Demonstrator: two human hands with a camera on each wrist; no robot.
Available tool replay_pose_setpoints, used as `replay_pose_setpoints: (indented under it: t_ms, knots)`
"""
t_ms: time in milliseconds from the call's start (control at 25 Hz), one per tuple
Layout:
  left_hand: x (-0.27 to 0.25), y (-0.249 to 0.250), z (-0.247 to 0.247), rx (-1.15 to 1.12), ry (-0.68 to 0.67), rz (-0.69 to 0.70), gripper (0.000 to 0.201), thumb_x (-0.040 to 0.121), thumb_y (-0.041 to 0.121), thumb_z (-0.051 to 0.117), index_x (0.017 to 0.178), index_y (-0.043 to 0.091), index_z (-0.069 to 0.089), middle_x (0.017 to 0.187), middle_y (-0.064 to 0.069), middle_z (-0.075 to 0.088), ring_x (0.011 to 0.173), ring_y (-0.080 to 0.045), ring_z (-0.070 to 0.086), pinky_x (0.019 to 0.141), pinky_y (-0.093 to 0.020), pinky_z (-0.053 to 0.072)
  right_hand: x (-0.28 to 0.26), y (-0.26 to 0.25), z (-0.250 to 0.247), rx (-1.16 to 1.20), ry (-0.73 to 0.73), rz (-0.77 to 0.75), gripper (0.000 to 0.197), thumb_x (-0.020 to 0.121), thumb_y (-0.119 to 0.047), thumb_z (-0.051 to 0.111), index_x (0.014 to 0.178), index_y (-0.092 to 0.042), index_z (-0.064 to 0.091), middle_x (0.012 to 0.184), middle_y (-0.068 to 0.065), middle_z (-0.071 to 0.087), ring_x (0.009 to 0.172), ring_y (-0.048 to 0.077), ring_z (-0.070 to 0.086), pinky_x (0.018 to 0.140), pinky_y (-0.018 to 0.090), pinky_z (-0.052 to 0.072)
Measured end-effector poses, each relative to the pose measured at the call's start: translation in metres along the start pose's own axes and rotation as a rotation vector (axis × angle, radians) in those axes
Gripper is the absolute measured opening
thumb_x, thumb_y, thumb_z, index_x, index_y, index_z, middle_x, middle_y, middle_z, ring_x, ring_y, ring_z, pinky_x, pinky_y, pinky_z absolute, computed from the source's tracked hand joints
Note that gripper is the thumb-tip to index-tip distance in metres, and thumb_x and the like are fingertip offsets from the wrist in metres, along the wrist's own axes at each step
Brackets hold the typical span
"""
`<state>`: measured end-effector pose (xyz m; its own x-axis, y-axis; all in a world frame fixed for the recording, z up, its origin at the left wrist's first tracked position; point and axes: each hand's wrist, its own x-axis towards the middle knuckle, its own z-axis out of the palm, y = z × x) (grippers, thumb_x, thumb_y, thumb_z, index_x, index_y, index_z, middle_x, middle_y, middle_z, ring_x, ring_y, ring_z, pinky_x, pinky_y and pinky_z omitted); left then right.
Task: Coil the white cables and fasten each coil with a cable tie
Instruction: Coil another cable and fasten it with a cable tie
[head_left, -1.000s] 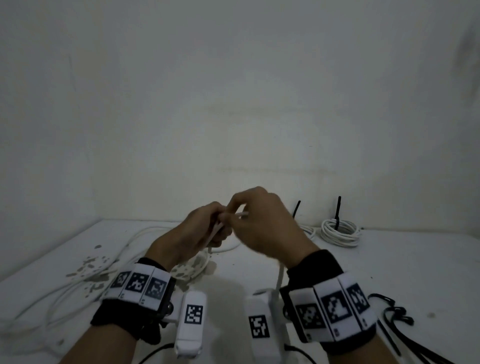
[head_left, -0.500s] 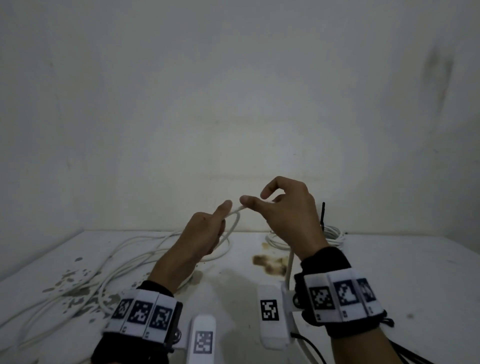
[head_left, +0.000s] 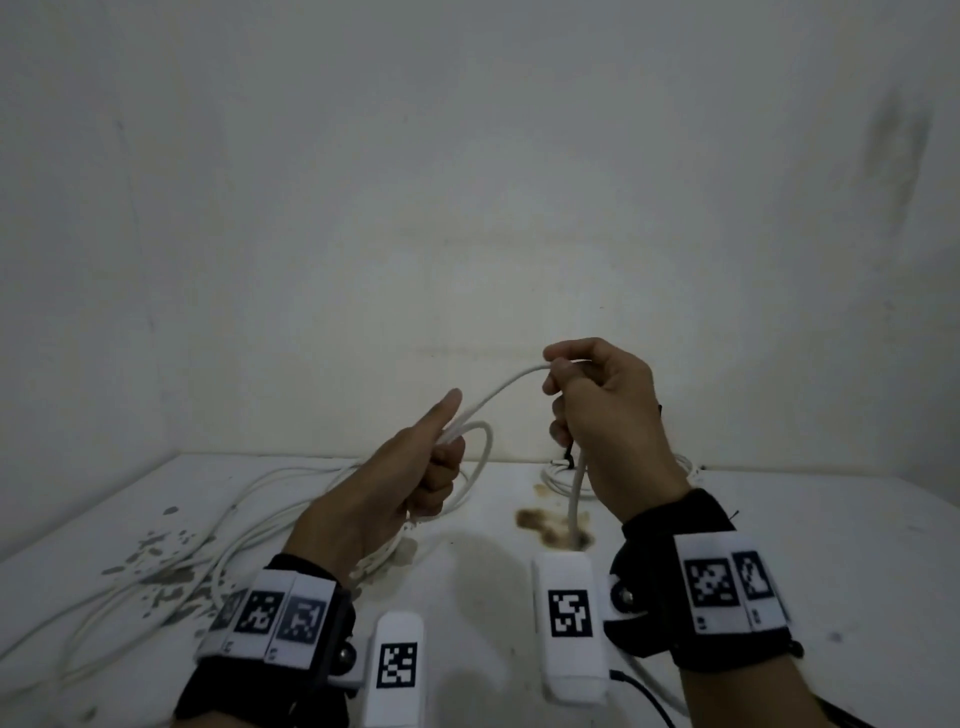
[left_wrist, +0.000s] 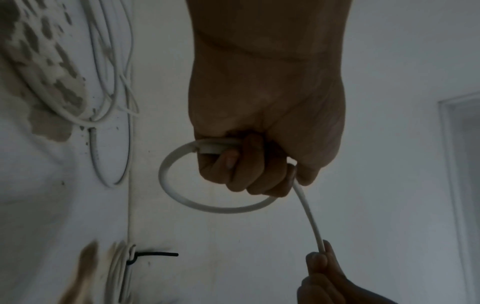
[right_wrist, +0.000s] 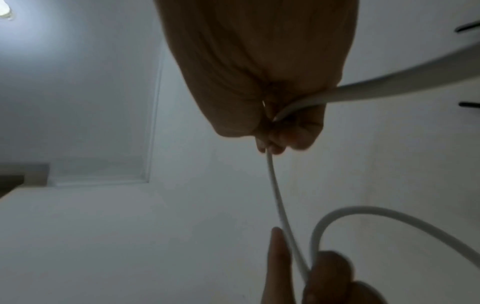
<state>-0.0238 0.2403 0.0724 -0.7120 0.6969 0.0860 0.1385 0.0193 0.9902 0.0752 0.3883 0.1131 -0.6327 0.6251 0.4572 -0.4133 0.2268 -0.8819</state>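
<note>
My left hand (head_left: 445, 441) is held above the table and grips a small loop of white cable (head_left: 484, 447) in its fist, thumb pointing up. From there the cable (head_left: 498, 391) runs up and right to my right hand (head_left: 557, 375), which pinches it between thumb and forefinger. Below the right hand the cable (head_left: 574, 499) hangs toward the table. The left wrist view shows the left hand (left_wrist: 246, 164) curled round the loop (left_wrist: 223, 208) and the right fingertips (left_wrist: 320, 257) on the cable. In the right wrist view the right hand (right_wrist: 280, 131) pinches the cable (right_wrist: 278, 197).
Loose white cables (head_left: 234, 525) sprawl over the left of the stained white table (head_left: 831, 545). A coiled cable (left_wrist: 119, 267) bound with a black tie (left_wrist: 155, 254) lies at the back by the wall, partly behind my right hand. A brown stain (head_left: 545, 522) marks the table's middle.
The hands have drawn apart. The right hand slid up and to the right along the cable, so a longer stretch now spans between them. The left hand keeps its loop.
</note>
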Motion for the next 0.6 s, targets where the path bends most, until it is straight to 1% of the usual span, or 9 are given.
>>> replay_pose_setpoints:
  t_ms: [80, 200, 360, 480, 600]
  knots:
    - [0.0, -0.001, 0.001, 0.066, -0.021, -0.012, 0.057, 0.089, 0.07, 0.041, 0.069, 0.021, 0.02, 0.062, 0.001, 0.011, 0.055, -0.017, 0.007, 0.055, -0.031, 0.008, 0.002, 0.001, -0.004, 0.086, 0.062, 0.018, 0.02, 0.1, 0.0, 0.048, 0.094, -0.007, 0.066, 0.074, 0.009, 0.056, 0.045, 0.009, 0.04, 0.041, 0.023, 0.036]
    - [0.002, -0.005, 0.003, 0.09, 0.011, -0.023, 0.058, 0.088, 0.071, 0.042, 0.071, 0.021, 0.02, 0.062, 0.001, 0.012, 0.055, -0.017, 0.009, 0.053, -0.03, 0.01, 0.002, 0.002, -0.005, 0.102, 0.109, 0.006, 0.02, 0.1, 0.0, 0.049, 0.092, -0.008, 0.065, 0.073, 0.009, 0.057, 0.045, 0.009, 0.041, 0.041, 0.023, 0.036]
    - [0.003, -0.012, 0.0, 0.105, 0.072, -0.033, 0.056, 0.086, 0.072, 0.044, 0.064, 0.025, 0.023, 0.057, 0.004, 0.015, 0.051, -0.014, 0.012, 0.048, -0.025, 0.013, 0.002, 0.004, 0.0, 0.108, 0.132, 0.008, 0.02, 0.099, 0.0, 0.049, 0.091, -0.009, 0.066, 0.071, 0.008, 0.059, 0.045, 0.008, 0.041, 0.042, 0.023, 0.036]
    - [0.003, -0.015, -0.001, 0.105, 0.098, -0.023, 0.055, 0.087, 0.069, 0.047, 0.063, 0.025, 0.023, 0.056, 0.005, 0.016, 0.05, -0.013, 0.012, 0.048, -0.025, 0.014, 0.002, 0.004, 0.001, 0.116, 0.145, 0.001, 0.021, 0.099, 0.0, 0.049, 0.09, -0.01, 0.065, 0.07, 0.007, 0.06, 0.046, 0.01, 0.041, 0.043, 0.024, 0.036]
    - [0.005, -0.018, -0.002, 0.134, 0.116, -0.029, 0.057, 0.088, 0.07, 0.045, 0.062, 0.025, 0.022, 0.056, 0.004, 0.016, 0.051, -0.014, 0.013, 0.049, -0.026, 0.015, 0.001, 0.005, 0.001, 0.123, 0.158, -0.006, 0.021, 0.099, 0.0, 0.049, 0.091, -0.01, 0.065, 0.07, 0.007, 0.062, 0.049, 0.011, 0.042, 0.044, 0.025, 0.036]
